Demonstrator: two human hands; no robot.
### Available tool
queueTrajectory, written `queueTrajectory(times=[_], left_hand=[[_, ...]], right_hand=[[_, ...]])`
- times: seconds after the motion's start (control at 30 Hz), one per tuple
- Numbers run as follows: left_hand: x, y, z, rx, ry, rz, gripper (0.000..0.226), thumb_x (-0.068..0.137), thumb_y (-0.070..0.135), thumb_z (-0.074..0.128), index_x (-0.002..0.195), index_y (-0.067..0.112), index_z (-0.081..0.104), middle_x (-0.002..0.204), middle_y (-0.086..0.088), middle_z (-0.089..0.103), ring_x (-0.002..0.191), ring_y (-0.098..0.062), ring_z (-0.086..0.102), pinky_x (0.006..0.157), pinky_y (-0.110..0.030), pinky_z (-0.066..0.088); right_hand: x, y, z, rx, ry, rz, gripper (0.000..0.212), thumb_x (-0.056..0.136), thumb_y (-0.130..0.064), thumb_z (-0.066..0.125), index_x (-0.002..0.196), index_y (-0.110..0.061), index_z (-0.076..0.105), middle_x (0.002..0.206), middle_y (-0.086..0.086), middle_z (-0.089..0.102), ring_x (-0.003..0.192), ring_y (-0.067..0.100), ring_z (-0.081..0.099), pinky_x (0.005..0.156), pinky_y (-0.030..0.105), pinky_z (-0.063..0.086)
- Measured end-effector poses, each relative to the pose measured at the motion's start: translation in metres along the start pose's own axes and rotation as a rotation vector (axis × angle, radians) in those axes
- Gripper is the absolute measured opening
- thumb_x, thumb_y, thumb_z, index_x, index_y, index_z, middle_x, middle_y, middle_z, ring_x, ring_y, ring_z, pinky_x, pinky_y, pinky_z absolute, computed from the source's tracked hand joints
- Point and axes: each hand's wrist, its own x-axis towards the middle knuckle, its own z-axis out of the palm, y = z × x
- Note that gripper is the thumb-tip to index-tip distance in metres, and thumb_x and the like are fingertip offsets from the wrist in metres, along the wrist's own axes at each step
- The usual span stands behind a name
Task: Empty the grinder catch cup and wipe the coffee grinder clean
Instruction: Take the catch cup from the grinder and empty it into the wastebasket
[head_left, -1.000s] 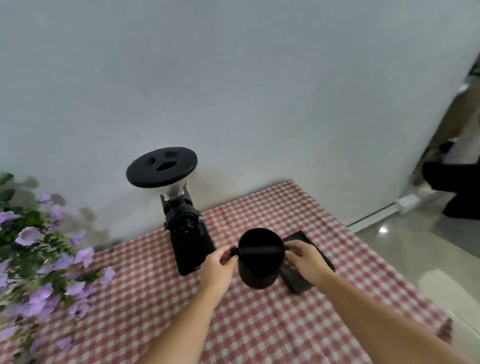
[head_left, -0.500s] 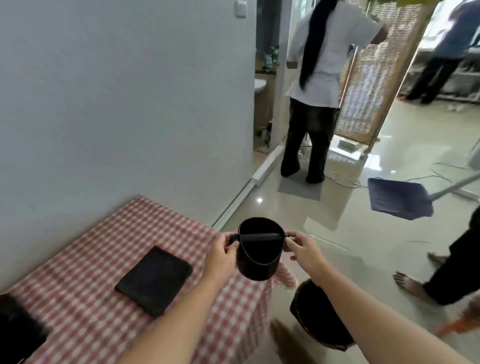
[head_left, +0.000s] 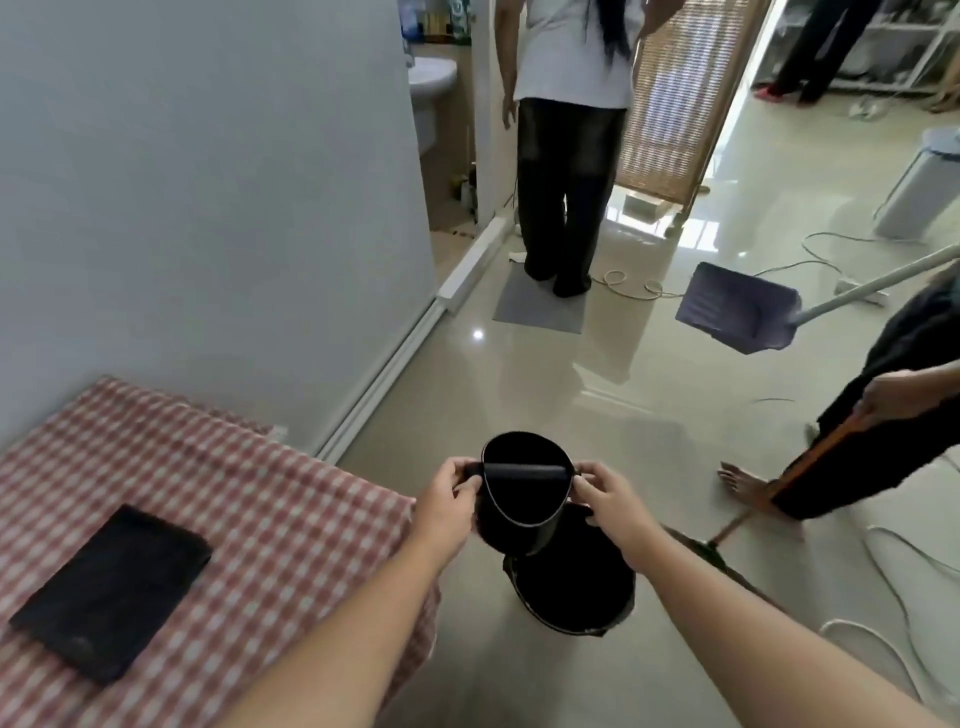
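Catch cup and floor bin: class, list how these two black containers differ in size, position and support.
The catch cup is smaller; the bin is wider. The catch cup is held in the air by the left hand and right hand; the bin stands on the floor. The catch cup has a bar across its mouth; the bin shows none. Both are dark, round and open-topped.

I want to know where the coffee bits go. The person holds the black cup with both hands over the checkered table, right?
Not quite. The head view shows both hands, left hand and right hand, holding the black cup, but over the dark bin on the floor, beside the checkered table.
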Motion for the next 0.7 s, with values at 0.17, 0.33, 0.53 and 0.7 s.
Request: queueTrajectory(times=[0.17,0.33,0.53,0.7], left_hand=[[0.02,-0.048,0.049,0.051,-0.089,-0.128,0.026,0.091,0.009,0.053,0.085,0.033,0.061,0.099,-0.003,0.069,0.098,-0.026,0.065,0.089,-0.053,0.053],[0.05,-0.114,0.091,0.097,-0.171,-0.324,0.013,0.095,0.014,0.053,0.091,0.025,0.059,0.103,-0.007,0.07,0.098,-0.025,0.066,0.085,-0.047,0.056],[0.084,-0.185,0.13,0.094,-0.19,-0.501,0.011,0.096,0.022,0.051,0.087,0.023,0.057,0.099,-0.01,0.067,0.082,-0.025,0.064,0.069,-0.041,0.054],[0.105,-0.229,0.155,0.091,-0.17,-0.639,0.011,0.094,0.03,0.052,0.089,0.023,0.058,0.107,-0.009,0.067,0.095,-0.029,0.067,0.061,-0.035,0.054]], right_hand=[[0.021,0.077,-0.016,0.086,0.024,0.257,0.013,0.099,-0.021,0.043,0.1,-0.025,0.055,0.109,-0.002,0.063,0.102,0.02,0.055,0.082,0.038,0.044],[0.047,0.157,-0.01,0.274,0.082,0.517,0.02,0.1,-0.027,0.039,0.113,-0.018,0.051,0.096,0.003,0.056,0.082,0.019,0.054,0.073,0.039,0.048],[0.081,0.221,0.007,0.425,0.121,0.684,0.032,0.094,-0.053,0.039,0.119,-0.034,0.045,0.115,-0.003,0.053,0.102,0.02,0.054,0.082,0.05,0.051],[0.106,0.251,0.014,0.385,0.148,0.7,0.07,0.086,-0.044,0.06,0.144,-0.044,0.02,0.146,-0.006,0.035,0.12,0.02,0.045,0.087,0.041,0.048]])
